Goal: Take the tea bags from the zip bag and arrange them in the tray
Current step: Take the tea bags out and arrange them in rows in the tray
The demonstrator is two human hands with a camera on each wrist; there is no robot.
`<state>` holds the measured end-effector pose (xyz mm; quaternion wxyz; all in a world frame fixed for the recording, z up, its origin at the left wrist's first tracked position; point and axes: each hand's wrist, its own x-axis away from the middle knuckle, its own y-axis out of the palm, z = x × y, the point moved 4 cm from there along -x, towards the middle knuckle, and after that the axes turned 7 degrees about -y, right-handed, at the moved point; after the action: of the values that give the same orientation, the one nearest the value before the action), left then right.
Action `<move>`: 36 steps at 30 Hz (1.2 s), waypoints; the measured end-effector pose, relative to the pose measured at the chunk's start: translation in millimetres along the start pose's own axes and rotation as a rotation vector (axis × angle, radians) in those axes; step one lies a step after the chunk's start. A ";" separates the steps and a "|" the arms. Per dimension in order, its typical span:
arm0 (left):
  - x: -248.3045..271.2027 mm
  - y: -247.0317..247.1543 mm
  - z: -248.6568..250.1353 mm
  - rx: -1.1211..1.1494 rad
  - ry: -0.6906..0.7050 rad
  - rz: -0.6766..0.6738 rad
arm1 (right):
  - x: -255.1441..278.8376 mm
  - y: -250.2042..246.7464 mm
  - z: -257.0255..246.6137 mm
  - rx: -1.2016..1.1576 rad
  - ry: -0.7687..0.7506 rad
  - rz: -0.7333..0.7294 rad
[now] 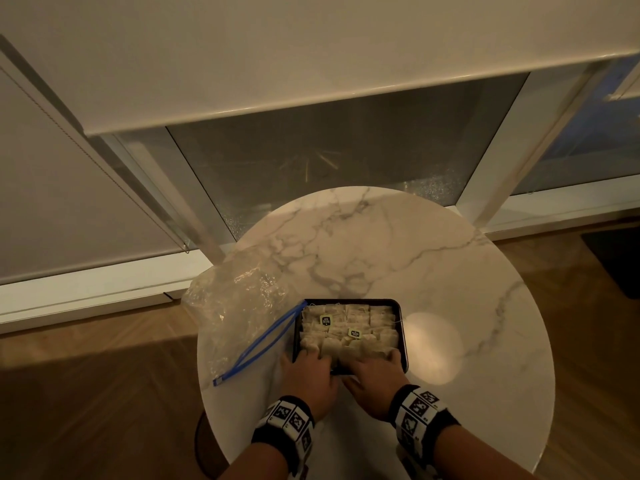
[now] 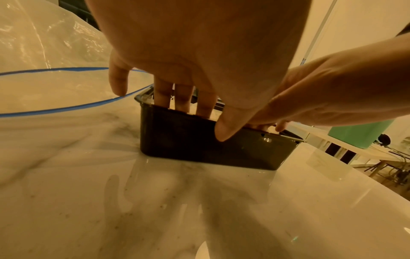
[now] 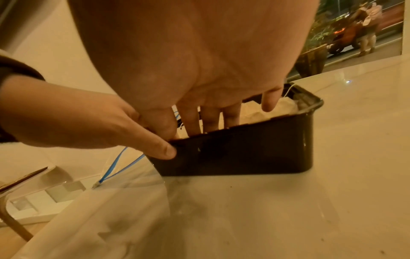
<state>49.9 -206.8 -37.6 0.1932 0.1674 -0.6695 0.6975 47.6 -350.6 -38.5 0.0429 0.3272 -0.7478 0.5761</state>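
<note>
Both hands are reaching over the near rim of the black tray [image 1: 401, 327]: the left hand [image 1: 306, 374] is dipping its straight fingers [image 2: 163, 96] among the tea bags [image 1: 349, 332] at the near-left corner, its thumb lying against the outer wall, while the right hand [image 1: 375, 379] is pressing its spread fingers [image 3: 231, 113] down onto the bags at the near-right. Neither hand seems to be gripping a bag; whether a fingertip is pinching one is hidden below the rim. Tea bags are filling the tray in packed rows, two dark paper tags lying on top. The zip bag [image 1: 239, 306], clear with a blue zipper, is lying crumpled and open just left of the tray, touching its far-left corner, and looks empty. Everything is sitting on the round marble surface [image 1: 450, 271]. Judging by this, the task is nearly done and the hands are levelling the near row; next calls for tucking stray tags and lifting away gently.
</note>
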 end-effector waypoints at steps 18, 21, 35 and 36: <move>0.2 3.3 23.0 -0.012 0.088 -0.012 | 16.9 -8.3 31.2 0.034 0.204 0.051; -0.2 -8.9 19.3 0.118 0.100 0.101 | 15.5 -18.1 29.2 0.048 0.174 0.168; -33.1 -10.8 2.8 0.037 0.012 0.124 | -20.2 -16.2 4.6 -0.081 -0.016 0.251; -34.7 -13.0 4.2 0.041 0.013 0.134 | -22.1 -18.9 6.6 -0.091 -0.003 0.285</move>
<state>86.4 -212.1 -43.2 0.1469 0.1213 -0.6633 0.7237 77.1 -349.0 -34.6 -0.0253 0.2164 -0.8121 0.5413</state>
